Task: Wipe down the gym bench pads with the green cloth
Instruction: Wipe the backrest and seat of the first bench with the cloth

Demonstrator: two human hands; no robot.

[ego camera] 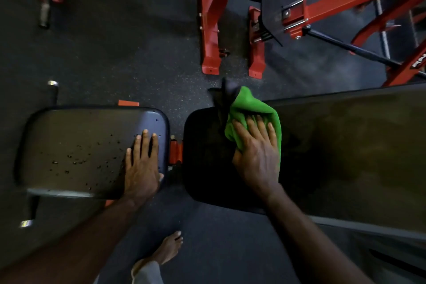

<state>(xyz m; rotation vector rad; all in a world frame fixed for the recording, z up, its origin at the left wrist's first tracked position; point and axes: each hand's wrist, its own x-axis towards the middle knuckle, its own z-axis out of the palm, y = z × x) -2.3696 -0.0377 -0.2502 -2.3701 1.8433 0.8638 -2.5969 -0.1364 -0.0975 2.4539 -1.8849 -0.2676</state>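
Note:
The bench has two dark pads. The seat pad (76, 147) lies at the left, worn and speckled with small pits. The long back pad (345, 150) stretches to the right. My left hand (143, 163) rests flat on the right end of the seat pad, fingers straight. My right hand (255, 150) presses the bunched green cloth (251, 108) flat against the left end of the back pad, fingers spread over it. The cloth sticks out past my fingertips toward the pad's far edge.
A red hinge bracket (176, 153) joins the two pads. Red machine frames (211, 25) and a black bar (350, 47) stand on the dark rubber floor beyond the bench. My bare foot (168, 249) stands on the floor below the gap.

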